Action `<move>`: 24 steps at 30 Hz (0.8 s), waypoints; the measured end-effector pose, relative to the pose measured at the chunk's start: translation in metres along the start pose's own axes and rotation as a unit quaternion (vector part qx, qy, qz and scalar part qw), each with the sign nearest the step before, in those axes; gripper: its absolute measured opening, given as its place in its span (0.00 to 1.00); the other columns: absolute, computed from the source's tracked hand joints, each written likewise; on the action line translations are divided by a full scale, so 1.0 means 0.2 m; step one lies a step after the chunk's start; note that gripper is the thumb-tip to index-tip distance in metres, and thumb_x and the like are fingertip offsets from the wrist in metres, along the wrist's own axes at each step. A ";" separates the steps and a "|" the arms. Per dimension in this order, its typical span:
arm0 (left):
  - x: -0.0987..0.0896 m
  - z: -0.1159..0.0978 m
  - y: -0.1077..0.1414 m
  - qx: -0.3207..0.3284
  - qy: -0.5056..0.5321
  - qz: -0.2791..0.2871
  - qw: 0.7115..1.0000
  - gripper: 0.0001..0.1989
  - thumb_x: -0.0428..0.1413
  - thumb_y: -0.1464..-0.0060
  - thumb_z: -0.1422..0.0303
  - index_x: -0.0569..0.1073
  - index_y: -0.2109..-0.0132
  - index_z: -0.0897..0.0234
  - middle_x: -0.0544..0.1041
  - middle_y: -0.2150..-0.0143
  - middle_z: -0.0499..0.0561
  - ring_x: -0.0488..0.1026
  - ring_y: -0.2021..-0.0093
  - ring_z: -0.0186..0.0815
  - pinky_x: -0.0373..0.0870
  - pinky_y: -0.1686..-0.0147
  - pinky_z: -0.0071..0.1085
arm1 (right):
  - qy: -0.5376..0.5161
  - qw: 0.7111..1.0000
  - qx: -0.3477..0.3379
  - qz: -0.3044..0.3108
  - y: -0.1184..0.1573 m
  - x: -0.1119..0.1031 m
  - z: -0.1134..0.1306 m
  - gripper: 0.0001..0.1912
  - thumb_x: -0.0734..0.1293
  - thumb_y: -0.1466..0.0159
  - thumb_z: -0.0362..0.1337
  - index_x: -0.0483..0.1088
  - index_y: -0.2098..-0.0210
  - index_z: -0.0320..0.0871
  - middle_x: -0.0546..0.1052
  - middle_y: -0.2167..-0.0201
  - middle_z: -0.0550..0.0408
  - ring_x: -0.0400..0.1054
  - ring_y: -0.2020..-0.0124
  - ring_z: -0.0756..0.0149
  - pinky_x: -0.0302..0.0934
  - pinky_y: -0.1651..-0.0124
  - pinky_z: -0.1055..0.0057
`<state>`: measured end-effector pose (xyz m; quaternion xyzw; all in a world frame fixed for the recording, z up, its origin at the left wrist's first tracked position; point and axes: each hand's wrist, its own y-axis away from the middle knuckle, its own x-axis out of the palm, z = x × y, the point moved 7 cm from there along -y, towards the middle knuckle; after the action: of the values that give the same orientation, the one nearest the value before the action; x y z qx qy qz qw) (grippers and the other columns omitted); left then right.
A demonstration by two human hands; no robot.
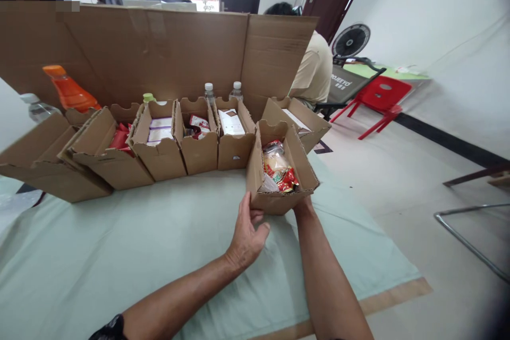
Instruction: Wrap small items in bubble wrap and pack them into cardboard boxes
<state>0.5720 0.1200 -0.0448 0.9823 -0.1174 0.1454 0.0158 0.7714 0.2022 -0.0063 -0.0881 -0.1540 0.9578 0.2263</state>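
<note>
An open-topped cardboard box (pixel 282 203) at the right end of the row holds red-and-clear snack packets (pixel 280 167). My left hand (pixel 247 234) presses its fingers against the box's lower left corner, the thumb standing away from the cardboard. Under the box's front right edge goes my right hand (pixel 303 206), with its fingers hidden behind the cardboard. The box sits between both hands, turned slightly and touching the neighbouring boxes.
Several similar boxes line the green cloth (pixel 179 234), with red packets (pixel 120 138), white-and-purple cartons (pixel 160 130) and a white carton (pixel 231 122) inside. Behind stand an orange bottle (pixel 71 90), clear bottles and a cardboard screen (pixel 179 53). A person (pixel 319 64) sits beyond, near a red stool (pixel 382 95).
</note>
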 end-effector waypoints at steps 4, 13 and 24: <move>0.08 0.04 -0.06 -0.004 0.035 -0.010 0.999 0.44 0.60 0.49 0.72 0.51 0.28 0.63 0.65 0.38 0.63 0.71 0.43 0.42 0.67 0.35 0.44 | -0.083 0.992 0.097 -0.014 0.05 -0.11 -0.02 0.26 0.67 0.43 0.61 0.77 0.57 0.49 0.83 0.56 0.50 0.76 0.52 0.50 0.71 0.49 0.51; 0.17 0.06 -0.19 -0.003 0.058 -0.025 0.998 0.46 0.59 0.52 0.76 0.50 0.28 0.65 0.62 0.34 0.66 0.69 0.39 0.44 0.64 0.33 0.45 | -0.059 0.989 0.123 0.058 0.19 -0.20 0.04 0.24 0.75 0.47 0.50 0.78 0.54 0.47 0.83 0.53 0.52 0.74 0.52 0.55 0.69 0.50 0.57; 0.16 0.00 -0.65 0.005 -0.012 -0.060 0.998 0.49 0.60 0.59 0.76 0.55 0.28 0.68 0.58 0.29 0.68 0.73 0.39 0.50 0.68 0.35 0.44 | 0.121 0.986 0.111 -0.040 -0.16 -0.10 -0.15 0.27 0.71 0.50 0.60 0.76 0.70 0.41 0.80 0.74 0.49 0.72 0.69 0.59 0.65 0.61 0.63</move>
<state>0.6324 0.2382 -0.0346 0.9892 -0.0582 0.1333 0.0183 0.8095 0.2274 -0.0214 -0.1716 -0.0218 0.9413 0.2898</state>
